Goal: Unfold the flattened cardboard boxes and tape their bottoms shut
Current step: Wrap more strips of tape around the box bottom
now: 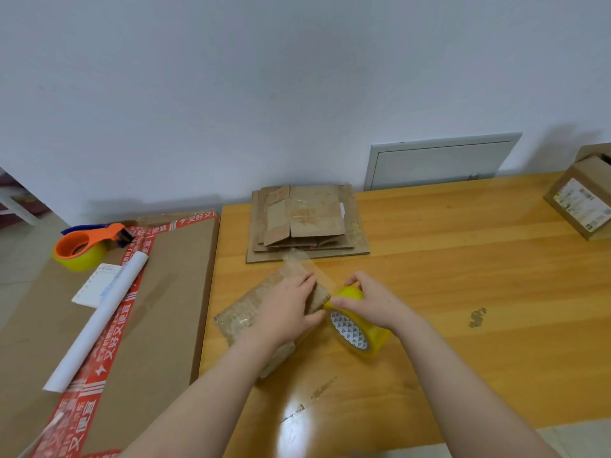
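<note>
Left hand [291, 309] presses box [264, 322] flat-fingered; right hand [370, 302] fingers grip tape roll [357, 328] (bare table [463, 276] rightward).

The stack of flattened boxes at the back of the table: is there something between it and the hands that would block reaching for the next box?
Nothing visible blocks it. The stack of flattened boxes lies just behind the box being taped, where both hands are; only a loose strip of clear tape rises between them.

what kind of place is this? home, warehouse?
Likely a small home or office packing spot, not a warehouse: one wooden table against a plain wall, a stack of flattened boxes, a tape dispenser, and a large carton beside the table.
</note>
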